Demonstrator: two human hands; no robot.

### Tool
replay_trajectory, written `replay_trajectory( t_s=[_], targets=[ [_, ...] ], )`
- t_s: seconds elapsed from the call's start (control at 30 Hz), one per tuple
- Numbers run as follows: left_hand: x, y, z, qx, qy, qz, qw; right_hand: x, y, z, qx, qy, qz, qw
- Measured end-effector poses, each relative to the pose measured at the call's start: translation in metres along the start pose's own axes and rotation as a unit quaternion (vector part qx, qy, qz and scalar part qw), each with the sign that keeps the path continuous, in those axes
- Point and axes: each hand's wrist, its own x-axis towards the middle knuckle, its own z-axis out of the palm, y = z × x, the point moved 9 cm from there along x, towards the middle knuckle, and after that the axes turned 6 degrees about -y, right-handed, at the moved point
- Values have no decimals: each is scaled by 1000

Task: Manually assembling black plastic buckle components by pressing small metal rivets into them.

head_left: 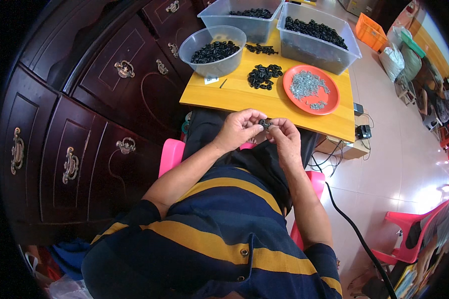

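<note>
2 hands, both nearly closed: left hand (241,131) pinching 1 small black part (264,123) between thumb and forefinger, right hand (286,135) pinching the same part from the other side. part sits at the near edge of 1 yellow counter (197,93). on counter: 2 rectangular clear bins (309,52) plus 1 round clear bowl (209,68), all with black pieces, too many to count. 2 loose black piles (265,77) between bowl and 1 orange-red plate (330,83). plate holds 2 clusters of small silvery pieces (306,83), 1 bigger. 1 thin dark stick (223,83) beside 1 white label (211,80), near bowl.
</note>
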Motion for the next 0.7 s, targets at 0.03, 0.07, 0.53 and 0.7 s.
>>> replay_trajectory(
  t_s=[0.03, 0.07, 0.53, 0.7],
  targets=[
    [0, 1, 0, 11, -2, 5, 1000, 0, 0, 0, 0, 0, 0, 1000],
    [0, 1, 0, 11, -2, 5, 1000, 1, 1, -1, -2, 0, 2, 1000],
    [1, -5, -1, 12, -1, -11, 1000, 1, 4, -1, -10, -3, 14, 1000],
    [-1, -3, -4, 12, 0, -12, 1000, 0, 4, 1, -17, -8, 24, 1000]
  ],
)
